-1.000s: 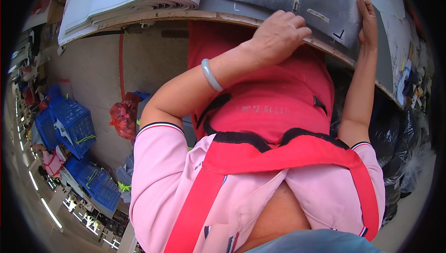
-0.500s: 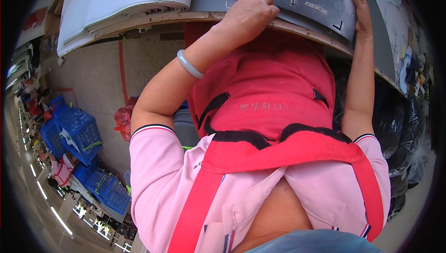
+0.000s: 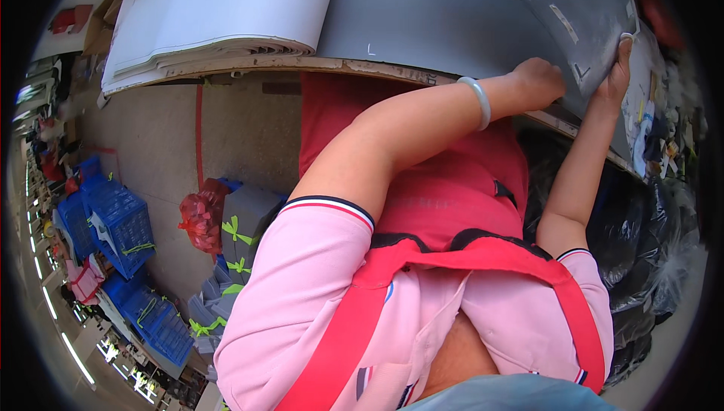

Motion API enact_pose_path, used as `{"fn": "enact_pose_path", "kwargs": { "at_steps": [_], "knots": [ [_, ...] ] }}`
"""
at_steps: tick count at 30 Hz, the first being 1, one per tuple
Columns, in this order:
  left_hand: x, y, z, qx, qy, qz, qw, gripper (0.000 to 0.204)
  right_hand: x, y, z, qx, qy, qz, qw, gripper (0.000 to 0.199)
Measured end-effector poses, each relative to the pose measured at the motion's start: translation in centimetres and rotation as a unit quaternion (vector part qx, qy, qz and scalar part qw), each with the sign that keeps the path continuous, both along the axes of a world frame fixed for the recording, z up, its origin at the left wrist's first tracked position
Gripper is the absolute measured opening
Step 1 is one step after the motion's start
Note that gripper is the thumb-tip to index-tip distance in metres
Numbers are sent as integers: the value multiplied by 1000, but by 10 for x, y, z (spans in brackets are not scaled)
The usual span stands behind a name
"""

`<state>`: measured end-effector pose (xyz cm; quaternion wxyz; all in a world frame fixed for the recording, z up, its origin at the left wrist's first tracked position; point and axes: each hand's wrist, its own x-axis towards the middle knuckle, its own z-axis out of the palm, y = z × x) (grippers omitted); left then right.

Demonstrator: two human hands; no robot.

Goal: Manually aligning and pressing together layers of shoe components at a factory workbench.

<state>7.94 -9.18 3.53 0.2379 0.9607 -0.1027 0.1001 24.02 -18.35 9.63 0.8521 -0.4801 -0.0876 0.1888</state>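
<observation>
A thin dark grey sheet with slots and corner-shaped cutouts, like a marking template, is lifted and bent at the right of the table. My right hand pinches its near right corner, thumb showing at the edge. Just left of that corner, my left hand is curled closed over the table's front edge; whatever its fingers hold, if anything, is hidden. Beneath the template lies smooth grey material, with a small white corner mark near its front edge.
Left on the table is a thick stack of folded white sheets. Blue plastic crates, a red plastic bag and grey bundles tied with green strips stand on the floor to the left. Black plastic bags lie below at right.
The template has come up off the grey material and shifted right in my right hand, uncovering a white corner mark. My left hand has moved right along the table edge.
</observation>
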Motion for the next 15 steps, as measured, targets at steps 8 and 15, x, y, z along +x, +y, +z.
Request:
{"fn": "enact_pose_path", "kwargs": {
  "at_steps": [8, 15],
  "knots": [
    [-32, 50, 51, -186, -451, 98, 868, 26, -48, -7, -38, 42, 49, 130, 989, 46],
    [-93, 86, 105, -325, -258, 217, 884, 26, -49, -24, -57, -17, -8, 131, 991, 18]
  ]
}}
